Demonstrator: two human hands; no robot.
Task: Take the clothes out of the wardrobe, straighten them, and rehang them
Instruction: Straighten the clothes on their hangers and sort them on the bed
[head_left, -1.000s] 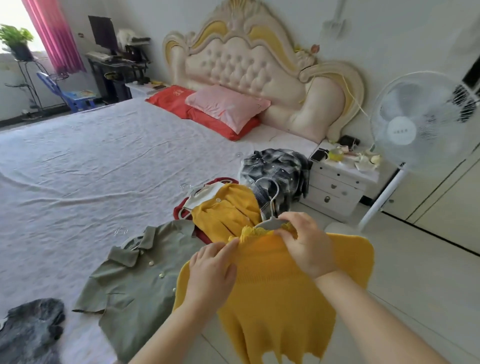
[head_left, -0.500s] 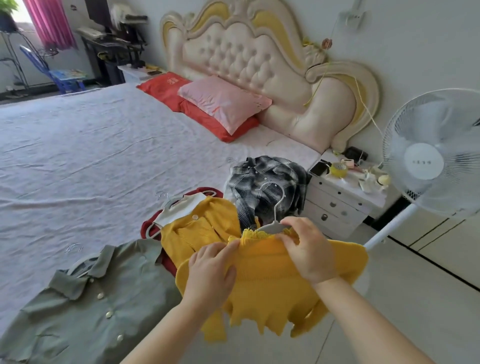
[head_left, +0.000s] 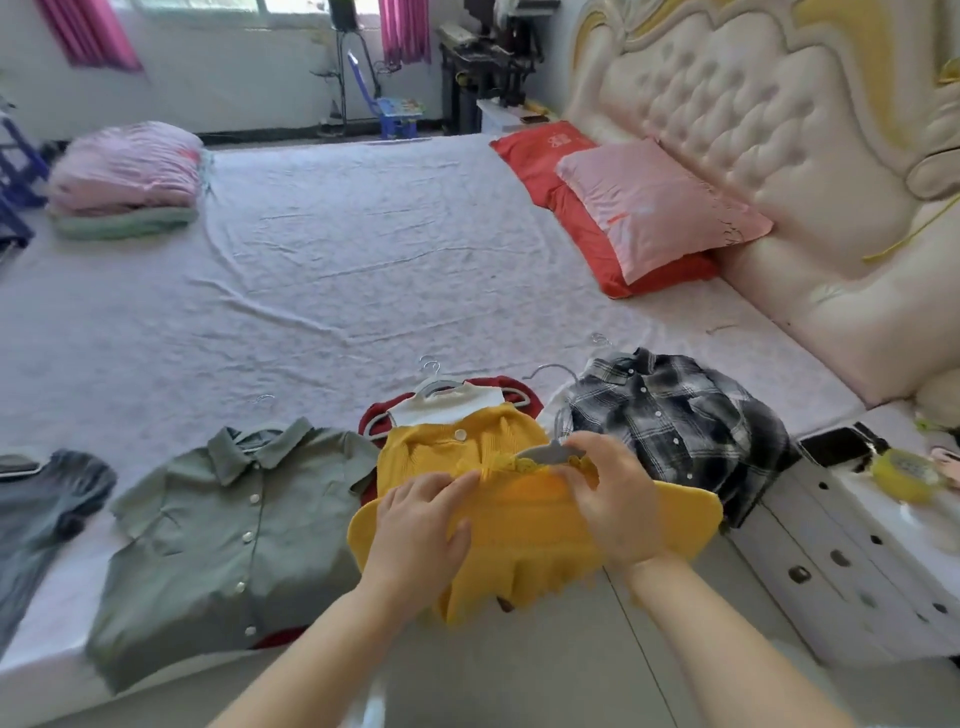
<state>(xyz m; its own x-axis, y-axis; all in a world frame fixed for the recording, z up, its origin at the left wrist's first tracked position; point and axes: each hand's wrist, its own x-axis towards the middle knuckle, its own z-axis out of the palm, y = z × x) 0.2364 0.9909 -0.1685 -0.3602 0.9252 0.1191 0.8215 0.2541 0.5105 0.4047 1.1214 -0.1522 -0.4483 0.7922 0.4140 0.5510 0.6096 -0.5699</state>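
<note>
A: While both hands are on it, where is the yellow knit top (head_left: 535, 535)?

B: At the near edge of the bed (head_left: 311, 270), with its hem past that edge, over the floor. The left hand (head_left: 421, 525) pinches the knit by the neckline. The right hand (head_left: 613, 499) curls round the shoulder and the grey hanger (head_left: 545, 453).

A: And on the bed?

B: A green shirt (head_left: 223, 530) and a plaid shirt (head_left: 670, 421) lie flat along that same near edge.

yellow top (head_left: 530, 530): on grey hanger (head_left: 545, 451), neckline gripped by left hand (head_left: 421, 525) and right hand (head_left: 613, 499) | green shirt (head_left: 208, 530): buttoned, flat on bed (head_left: 311, 286) | plaid shirt (head_left: 670, 421): rumpled, right | cardigan (head_left: 441, 441): yellow, between them
</note>
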